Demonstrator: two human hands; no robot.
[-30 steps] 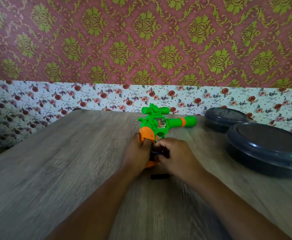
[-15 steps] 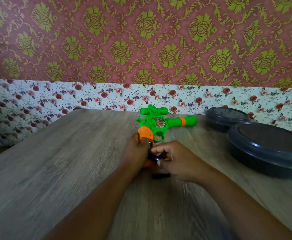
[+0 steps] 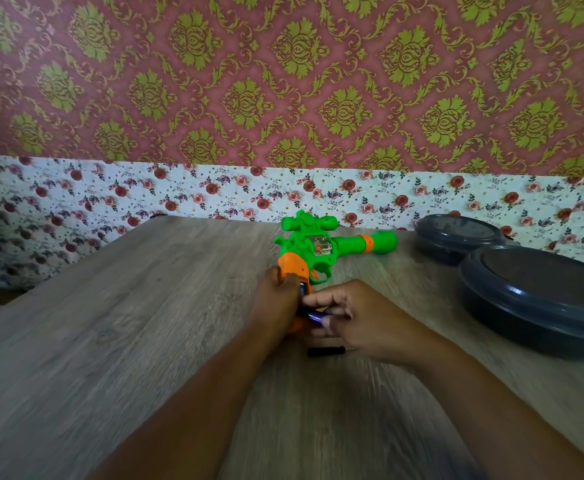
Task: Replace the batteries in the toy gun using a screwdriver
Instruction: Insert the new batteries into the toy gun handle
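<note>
A green toy gun (image 3: 321, 244) with an orange grip lies on its side on the wooden table (image 3: 145, 323), barrel pointing right. My left hand (image 3: 276, 303) clasps the orange grip from the left. My right hand (image 3: 349, 317) pinches a dark blue battery (image 3: 313, 315) at the open grip, its end against the battery bay. Another battery shows inside the grip just above. A black stick-like object (image 3: 325, 351), possibly the screwdriver, lies on the table just below my right hand.
Two dark round lidded containers stand at the right: a large one (image 3: 540, 299) near my right forearm and a smaller one (image 3: 456, 237) behind it. A floral-papered wall runs along the table's far edge.
My right hand has drawn back to the right from the grip, and the dark blue battery between its fingers has come into view. The left hand stays on the grip.
</note>
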